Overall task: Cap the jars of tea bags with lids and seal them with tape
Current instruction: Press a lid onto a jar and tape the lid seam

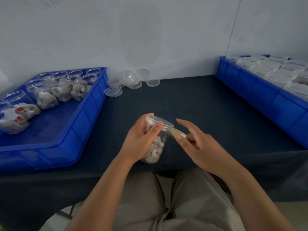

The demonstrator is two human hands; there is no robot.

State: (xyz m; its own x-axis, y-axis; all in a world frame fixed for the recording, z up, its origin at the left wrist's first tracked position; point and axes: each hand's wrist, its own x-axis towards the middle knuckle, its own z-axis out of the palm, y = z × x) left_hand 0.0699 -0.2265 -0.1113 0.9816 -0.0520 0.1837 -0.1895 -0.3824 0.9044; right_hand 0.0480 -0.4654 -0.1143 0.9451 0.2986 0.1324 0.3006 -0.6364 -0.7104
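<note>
Seated person at a tabletop (200, 100) covered in dark blue, matte cloth, set against a pale, smooth wall (150, 30). The left grip (140, 140), a bare hand, is curled round a clear, cylindrical plastic jar (156, 147), which is tilted with its top toward the far right and held over the near edge of the tabletop; crumpled white tea bags (155, 151) lie in its lower end. A shallow, round, transparent lid (160, 123) sits on the jar's mouth. The right grip (196, 144) pinches a narrow, yellowish, translucent strip of tape (179, 133) between thumb and fingers, forefinger extended; the strip's far end meets the lid's rim. At left, a blue moulded plastic tray (86, 114) with ribbed walls holds open jars (58, 90) of tea bags, some with red tags. Loose lids (130, 80) lie stacked and leaning at the far edge of the tabletop, just beside that tray. At right, a second blue tray (250, 87) carries closely packed round translucent tops (266, 67); its wall hides what lies beneath them. Beige trousers (191, 205) show below the tabletop's near edge.
</note>
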